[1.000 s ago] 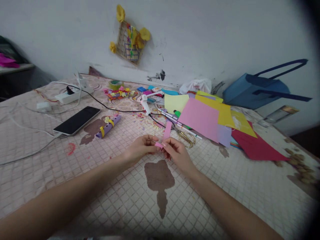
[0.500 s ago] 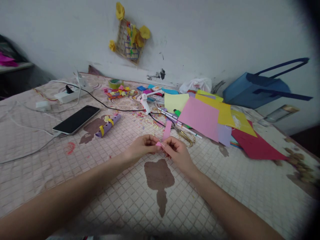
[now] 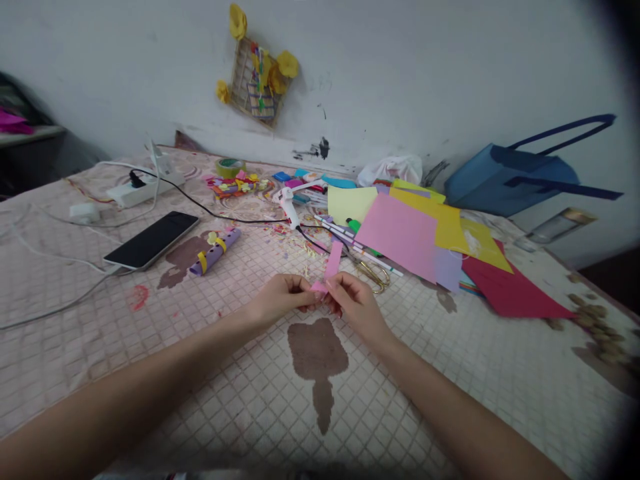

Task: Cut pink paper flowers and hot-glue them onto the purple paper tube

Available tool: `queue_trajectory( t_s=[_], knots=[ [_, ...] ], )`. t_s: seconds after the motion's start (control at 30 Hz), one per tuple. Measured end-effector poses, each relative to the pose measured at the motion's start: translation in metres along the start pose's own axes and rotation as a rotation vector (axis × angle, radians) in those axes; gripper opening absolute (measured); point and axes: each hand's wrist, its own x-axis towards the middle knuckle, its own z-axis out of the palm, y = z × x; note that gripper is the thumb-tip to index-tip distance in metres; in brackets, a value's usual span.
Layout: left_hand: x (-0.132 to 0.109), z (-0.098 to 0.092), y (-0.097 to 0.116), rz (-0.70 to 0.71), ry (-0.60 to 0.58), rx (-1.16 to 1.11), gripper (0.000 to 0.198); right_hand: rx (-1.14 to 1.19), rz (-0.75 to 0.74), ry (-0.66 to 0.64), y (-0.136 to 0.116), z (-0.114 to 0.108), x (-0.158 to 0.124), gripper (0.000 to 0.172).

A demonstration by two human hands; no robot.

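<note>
Both my hands meet above the quilted tiled cover, pinching a narrow pink paper strip [image 3: 332,261] between their fingers. One end of the strip rises toward the papers, and a short end pokes out to the left. My left hand [image 3: 283,299] grips the strip from the left, and my right hand [image 3: 356,304] holds it from the right. Just past my right hand lie gold-handled scissors [image 3: 374,276]. A purple rolled paper tube [image 3: 215,252] with yellow bands lies to the left, away from both hands.
A loose stack of coloured paper sheets [image 3: 400,233] and marker pens fills the right. Behind stand a white glue gun [image 3: 291,208], a black cable, paper scraps and a tape roll [image 3: 230,167]. To the left are a black phone [image 3: 151,240] and a power strip [image 3: 131,193].
Both hands stay pinched on the pink strip, with only small shifts of the fingers. The whole view has drifted slightly.
</note>
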Motion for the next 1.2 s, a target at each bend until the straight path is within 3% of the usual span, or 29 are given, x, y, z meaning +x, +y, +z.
queue_trajectory(
  t_s=[0.33,0.53,0.83,1.2],
  knots=[
    [-0.0009,-0.001,-0.0007,0.067,0.023,0.074,0.026,-0.083,-0.002,-0.013,0.0001,0.001,-0.0001,0.022],
    [-0.0004,0.0007,-0.0015,0.03,-0.021,0.073,0.025,-0.112,-0.023,0.014,0.0002,0.0015,-0.001,0.022],
    [-0.0013,0.0004,-0.0005,-0.001,-0.071,0.004,0.026,0.006,0.037,-0.023,-0.0003,0.0013,0.0,0.036],
    [-0.0031,0.0002,0.0001,0.028,-0.047,0.059,0.029,-0.088,0.0,-0.076,-0.0033,-0.0005,-0.0008,0.027]
  ],
)
